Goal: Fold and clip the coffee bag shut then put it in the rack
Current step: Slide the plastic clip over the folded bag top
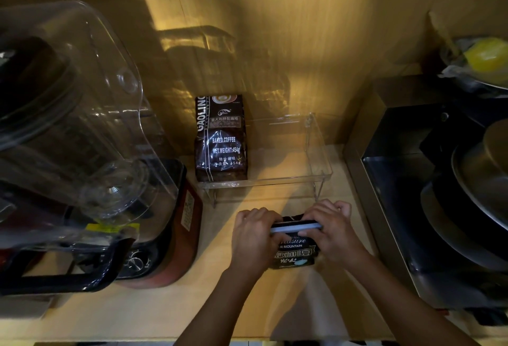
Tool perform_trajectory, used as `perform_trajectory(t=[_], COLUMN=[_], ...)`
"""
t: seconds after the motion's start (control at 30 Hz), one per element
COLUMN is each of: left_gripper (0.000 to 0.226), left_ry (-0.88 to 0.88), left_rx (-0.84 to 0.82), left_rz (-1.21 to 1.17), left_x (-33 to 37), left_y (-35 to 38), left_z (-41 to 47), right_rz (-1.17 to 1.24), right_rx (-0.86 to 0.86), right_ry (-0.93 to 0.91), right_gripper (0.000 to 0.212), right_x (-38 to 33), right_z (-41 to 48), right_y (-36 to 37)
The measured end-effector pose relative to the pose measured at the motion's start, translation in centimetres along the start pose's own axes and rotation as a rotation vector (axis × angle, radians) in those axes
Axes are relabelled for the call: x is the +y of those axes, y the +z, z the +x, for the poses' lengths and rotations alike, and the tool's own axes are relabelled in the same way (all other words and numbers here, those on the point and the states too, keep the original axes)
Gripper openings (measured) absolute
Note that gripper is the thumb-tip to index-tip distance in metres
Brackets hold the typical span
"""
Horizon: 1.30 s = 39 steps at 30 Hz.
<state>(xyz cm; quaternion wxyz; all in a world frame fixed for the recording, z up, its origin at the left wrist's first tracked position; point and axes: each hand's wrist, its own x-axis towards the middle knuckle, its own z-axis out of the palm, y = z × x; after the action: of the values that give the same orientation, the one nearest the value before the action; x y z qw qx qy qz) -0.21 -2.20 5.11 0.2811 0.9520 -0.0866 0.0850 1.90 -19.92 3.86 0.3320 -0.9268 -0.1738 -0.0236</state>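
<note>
A dim, warmly lit kitchen corner is seen from above, with a pale wooden counter (170,304) set against a wood-panelled wall. A clear plastic rack (316,153) is placed on short wire legs at the back of the counter. One brown coffee bag (221,139), printed "BAKED COFFEE", is stood upright in the rack's left end; the remaining space to its right is unoccupied.

A smaller black coffee bag (295,255) is held on the counter just in front of the rack, not inside it. Its top is folded over, and a long pale clip (295,227) is laid across the fold. The left hand (254,238) is closed over the clip's left end and the right hand (328,228) over its right end; the fingers of both are curled and pressed down on the clip and fold. Whether the clip is fully latched cannot be told.

A blender (82,139) with a clear cover is positioned at the left. Dark metal pans (467,194) are stacked at the right.
</note>
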Motion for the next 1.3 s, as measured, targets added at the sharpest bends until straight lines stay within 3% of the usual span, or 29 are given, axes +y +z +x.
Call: perform_trajectory(t=[0.23,0.57,1.0,1.3], left_gripper=[0.018,0.018,0.017,0.013], left_ry=[-0.109,-0.093,-0.165,-0.204], left_rx=[0.022,0.02,0.037,-0.092], left_rz=[-0.129,-0.147,-0.237,-0.391], left_x=[-1.5,-0.7,-0.3,-1.9], left_y=[-0.8,-0.7,-0.4,-0.9], left_z=[-0.3,0.2,0.2,0.1], right_rz=[0.022,-0.159,-0.244,-0.203], right_rx=[0.011,-0.06,-0.09,-0.062], right_ry=[0.043,-0.134,-0.138,-0.079], right_gripper=[0.012,0.02,0.014,0.017], right_x=[0.2,-1.2,-3.0,-2.5], right_z=[0.1,0.8,0.8,0.7], right_y=[-0.5,0.1,-0.2,-0.6])
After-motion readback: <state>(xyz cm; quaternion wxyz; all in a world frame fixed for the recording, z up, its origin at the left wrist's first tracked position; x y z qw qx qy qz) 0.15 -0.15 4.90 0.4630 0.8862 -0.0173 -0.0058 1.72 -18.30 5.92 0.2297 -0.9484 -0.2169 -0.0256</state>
